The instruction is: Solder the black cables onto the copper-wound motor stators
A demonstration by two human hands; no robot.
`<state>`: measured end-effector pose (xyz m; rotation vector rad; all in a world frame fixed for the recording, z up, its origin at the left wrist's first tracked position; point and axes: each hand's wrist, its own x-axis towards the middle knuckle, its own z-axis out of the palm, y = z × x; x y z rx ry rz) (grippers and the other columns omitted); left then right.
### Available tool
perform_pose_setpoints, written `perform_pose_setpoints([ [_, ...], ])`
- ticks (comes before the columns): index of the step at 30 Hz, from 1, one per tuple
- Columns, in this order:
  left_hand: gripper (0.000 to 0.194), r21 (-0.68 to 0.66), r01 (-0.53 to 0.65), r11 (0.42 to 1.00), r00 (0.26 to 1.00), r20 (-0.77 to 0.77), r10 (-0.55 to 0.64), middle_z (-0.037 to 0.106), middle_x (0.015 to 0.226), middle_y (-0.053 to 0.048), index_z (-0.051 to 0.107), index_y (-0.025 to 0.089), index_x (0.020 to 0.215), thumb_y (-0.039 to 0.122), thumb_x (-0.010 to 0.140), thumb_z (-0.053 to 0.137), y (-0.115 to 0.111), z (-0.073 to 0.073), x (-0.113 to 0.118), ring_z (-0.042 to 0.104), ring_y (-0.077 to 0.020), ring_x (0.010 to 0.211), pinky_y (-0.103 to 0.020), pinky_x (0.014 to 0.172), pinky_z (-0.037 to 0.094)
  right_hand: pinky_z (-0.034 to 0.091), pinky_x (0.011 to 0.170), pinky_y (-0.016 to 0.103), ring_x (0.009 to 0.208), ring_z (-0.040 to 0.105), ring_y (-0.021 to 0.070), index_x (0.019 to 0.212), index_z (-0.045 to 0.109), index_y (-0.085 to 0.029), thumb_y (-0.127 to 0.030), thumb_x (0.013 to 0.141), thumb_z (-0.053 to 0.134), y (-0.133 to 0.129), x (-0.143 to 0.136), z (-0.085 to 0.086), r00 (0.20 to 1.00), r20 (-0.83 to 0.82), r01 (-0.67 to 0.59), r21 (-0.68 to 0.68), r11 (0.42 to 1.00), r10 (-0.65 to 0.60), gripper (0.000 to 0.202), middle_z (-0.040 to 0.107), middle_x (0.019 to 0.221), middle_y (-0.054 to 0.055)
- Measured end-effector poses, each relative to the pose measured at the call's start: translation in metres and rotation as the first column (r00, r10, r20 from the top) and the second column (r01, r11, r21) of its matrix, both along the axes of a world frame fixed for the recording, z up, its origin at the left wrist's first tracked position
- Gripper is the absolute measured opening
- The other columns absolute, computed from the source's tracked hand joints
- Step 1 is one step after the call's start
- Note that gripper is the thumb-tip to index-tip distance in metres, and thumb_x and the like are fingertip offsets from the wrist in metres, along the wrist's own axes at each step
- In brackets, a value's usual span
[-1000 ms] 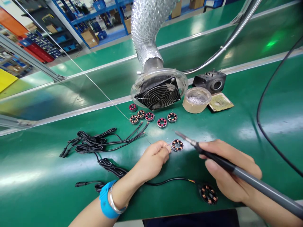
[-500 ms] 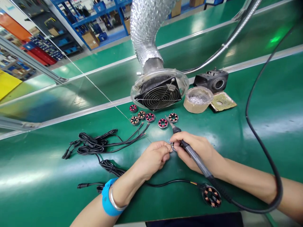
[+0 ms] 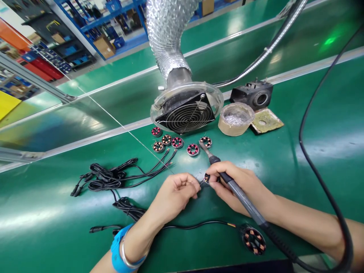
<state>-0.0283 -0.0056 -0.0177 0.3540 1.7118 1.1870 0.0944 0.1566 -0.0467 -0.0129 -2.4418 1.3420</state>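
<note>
My right hand [image 3: 241, 185] is closed around a soldering iron [image 3: 237, 193], whose tip points up and away to the left. Its thumb and fingertips also grip a small wound motor stator [image 3: 207, 177]. Just left of that stator, my left hand [image 3: 178, 195] pinches a thin wire [image 3: 201, 182] that reaches toward it; fingers partly cover the wire. A fine pale strand [image 3: 125, 129] slants down from the upper left toward my left hand. Closer to me lies a larger stator [image 3: 254, 239] with copper windings, joined to a black cable [image 3: 196, 224].
Beyond my hands lie several small stators [image 3: 177, 142]. Coiled black cables [image 3: 110, 176] are on the left. A fume extractor [image 3: 187, 113] hangs over the far side, beside a round tub [image 3: 234, 121], a black holder [image 3: 253, 94] and a yellowish sponge tray [image 3: 267, 120]. The iron's cord [image 3: 308, 151] loops right.
My left hand has drawn back left, opening a small gap from the stator, which shows more now. The iron stays in my right hand. The whole view has shifted slightly.
</note>
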Motion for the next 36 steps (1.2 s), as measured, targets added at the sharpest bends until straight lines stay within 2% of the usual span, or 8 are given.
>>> perform_pose_setpoints([
  [5, 0.020, 0.028, 0.037, 0.999, 0.991, -0.132, -0.033, 0.056, 0.063, 0.002, 0.065, 0.013, 0.074, 0.032, 0.081, 0.065, -0.002, -0.001, 0.003, 0.042, -0.0073, 0.056, -0.019, 0.052, 0.034, 0.050, 0.071, 0.019, 0.073, 0.062, 0.0088, 0.111, 0.051, -0.024, -0.006, 0.086, 0.055, 0.005, 0.003, -0.002, 0.999, -0.040, -0.034, 0.039, 0.999, 0.035, 0.030, 0.065, 0.091, -0.002],
  [13, 0.028, -0.019, 0.068, 0.997, 0.965, -0.254, -0.071, 0.047, 0.058, 0.005, 0.070, 0.014, 0.080, 0.039, 0.088, 0.060, -0.002, -0.005, 0.006, 0.034, -0.0079, 0.054, -0.020, 0.049, 0.027, 0.050, 0.076, 0.019, 0.083, 0.064, 0.0103, 0.115, 0.052, -0.023, -0.007, 0.086, 0.057, 0.008, -0.008, -0.004, 0.990, -0.077, -0.118, 0.056, 0.991, 0.122, 0.033, 0.066, 0.101, 0.000],
  [17, 0.024, -0.040, 0.092, 0.995, 0.872, -0.480, -0.100, 0.053, 0.062, 0.003, 0.073, 0.018, 0.082, 0.035, 0.090, 0.059, -0.003, -0.002, 0.011, 0.039, -0.0090, 0.054, -0.022, 0.050, 0.030, 0.049, 0.077, 0.019, 0.084, 0.064, 0.0102, 0.110, 0.053, -0.024, -0.005, 0.088, 0.052, 0.003, -0.010, -0.005, 0.987, -0.094, -0.122, 0.074, 0.990, 0.128, 0.028, 0.067, 0.097, -0.001],
  [20, 0.018, -0.065, 0.135, 0.989, 0.736, -0.661, -0.144, 0.060, 0.071, 0.000, 0.073, 0.019, 0.088, 0.028, 0.090, 0.058, -0.006, 0.005, 0.024, 0.051, -0.0124, 0.062, -0.024, 0.058, 0.038, 0.050, 0.076, 0.023, 0.083, 0.064, 0.0131, 0.110, 0.053, -0.023, -0.005, 0.088, 0.050, -0.005, -0.005, -0.007, 0.994, -0.095, -0.036, 0.128, 0.991, 0.048, 0.029, 0.067, 0.095, 0.001],
  [23, 0.029, -0.110, 0.248, 0.962, 0.670, -0.698, -0.253, 0.065, 0.086, -0.006, 0.067, 0.016, 0.112, 0.020, 0.086, 0.055, -0.011, 0.015, 0.038, 0.059, -0.0172, 0.072, -0.028, 0.066, 0.047, 0.050, 0.071, 0.027, 0.076, 0.062, 0.0152, 0.112, 0.052, -0.023, -0.004, 0.086, 0.049, -0.011, -0.002, -0.010, 0.994, -0.105, 0.041, 0.177, 0.983, -0.022, 0.032, 0.066, 0.091, 0.002],
  [27, 0.045, -0.172, 0.342, 0.924, 0.582, -0.733, -0.352, 0.070, 0.098, -0.007, 0.063, 0.017, 0.121, 0.008, 0.079, 0.049, -0.018, 0.026, 0.031, 0.066, -0.0209, 0.086, -0.031, 0.078, 0.052, 0.050, 0.072, 0.029, 0.078, 0.060, 0.0162, 0.114, 0.053, -0.022, -0.004, 0.086, 0.050, -0.006, -0.003, -0.009, 0.987, -0.156, -0.002, 0.196, 0.981, 0.033, 0.033, 0.066, 0.092, 0.003],
  [32, 0.035, -0.177, 0.151, 0.973, 0.493, -0.839, -0.229, 0.074, 0.103, -0.006, 0.066, 0.017, 0.118, 0.015, 0.093, 0.041, -0.039, 0.048, -0.005, 0.070, -0.0193, 0.090, -0.030, 0.084, 0.051, 0.051, 0.080, 0.039, 0.090, 0.057, 0.0232, 0.125, 0.048, -0.019, -0.012, 0.078, 0.062, 0.002, -0.001, 0.000, 0.989, -0.121, -0.050, 0.260, 0.964, 0.084, 0.049, 0.064, 0.109, 0.010],
  [36, 0.033, -0.227, 0.091, 0.970, 0.514, -0.823, -0.241, 0.068, 0.070, 0.002, 0.066, 0.023, 0.117, 0.027, 0.099, 0.039, -0.049, 0.069, -0.014, 0.064, -0.0151, 0.065, -0.026, 0.066, 0.046, 0.052, 0.085, 0.039, 0.098, 0.060, 0.0238, 0.127, 0.047, -0.020, -0.012, 0.079, 0.060, 0.000, 0.004, 0.002, 0.997, -0.058, -0.043, 0.245, 0.968, 0.059, 0.050, 0.062, 0.115, 0.011],
])
